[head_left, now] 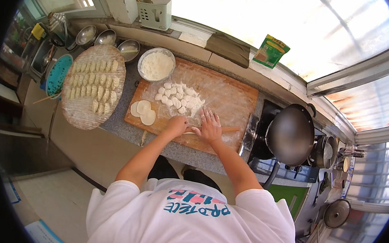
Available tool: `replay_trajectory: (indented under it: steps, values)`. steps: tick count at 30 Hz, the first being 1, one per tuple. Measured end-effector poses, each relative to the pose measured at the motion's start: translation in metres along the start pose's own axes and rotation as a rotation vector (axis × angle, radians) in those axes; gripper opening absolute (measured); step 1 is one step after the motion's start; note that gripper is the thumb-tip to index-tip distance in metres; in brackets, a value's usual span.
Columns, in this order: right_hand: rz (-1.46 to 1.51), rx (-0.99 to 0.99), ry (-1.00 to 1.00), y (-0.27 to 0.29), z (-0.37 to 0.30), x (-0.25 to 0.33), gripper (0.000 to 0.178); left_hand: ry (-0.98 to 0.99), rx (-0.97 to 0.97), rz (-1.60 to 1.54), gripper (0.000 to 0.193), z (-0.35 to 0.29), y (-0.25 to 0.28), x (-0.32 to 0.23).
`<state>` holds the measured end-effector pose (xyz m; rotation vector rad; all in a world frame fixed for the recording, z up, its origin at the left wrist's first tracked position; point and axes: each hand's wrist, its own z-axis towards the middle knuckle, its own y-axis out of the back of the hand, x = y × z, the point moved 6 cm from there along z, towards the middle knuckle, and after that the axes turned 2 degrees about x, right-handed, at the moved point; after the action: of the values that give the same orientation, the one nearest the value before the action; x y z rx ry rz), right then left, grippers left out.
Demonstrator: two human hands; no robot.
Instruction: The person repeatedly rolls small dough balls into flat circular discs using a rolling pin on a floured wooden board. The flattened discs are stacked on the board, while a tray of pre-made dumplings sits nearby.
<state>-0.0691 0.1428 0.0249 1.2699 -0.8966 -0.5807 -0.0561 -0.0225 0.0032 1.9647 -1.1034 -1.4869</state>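
One pin (231, 130), likely stiff, lies near the board's (239, 95) front edge: palm its ends. Left hand (176, 126) curled, hold unclear; right hand (210, 127) spread atop.

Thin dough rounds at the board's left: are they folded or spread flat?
Spread flat: the dough rounds lie as pale, open discs, no fold showing.

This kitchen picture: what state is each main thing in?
Left hand, fingers curled
Right hand, fingers extended
Rolling pin, partly under the right hand
Dough pieces, small, floured, not flattened
Dough wrappers, flat, overlapping
Dumplings, folded, in rows
Round tray, partly filled
Flour, loose, uncovered
Wok, uncovered
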Motion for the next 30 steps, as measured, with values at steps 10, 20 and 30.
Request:
replay_trajectory:
  steps: [10,20,30]
  values:
    - [0.012,-0.006,0.139,-0.004,-0.084,0.017,0.093,-0.329,-0.1,-0.002,0.013,0.0,-0.016,-0.011]
    - [0.005,-0.018,0.039,-0.005,-0.025,0.003,0.092,-0.037,0.02,0.049,0.008,0.003,0.0,-0.018]
    - [0.041,-0.014,0.037,-0.008,-0.029,0.002,0.091,-0.202,-0.103,0.04,0.013,-0.006,-0.009,-0.015]
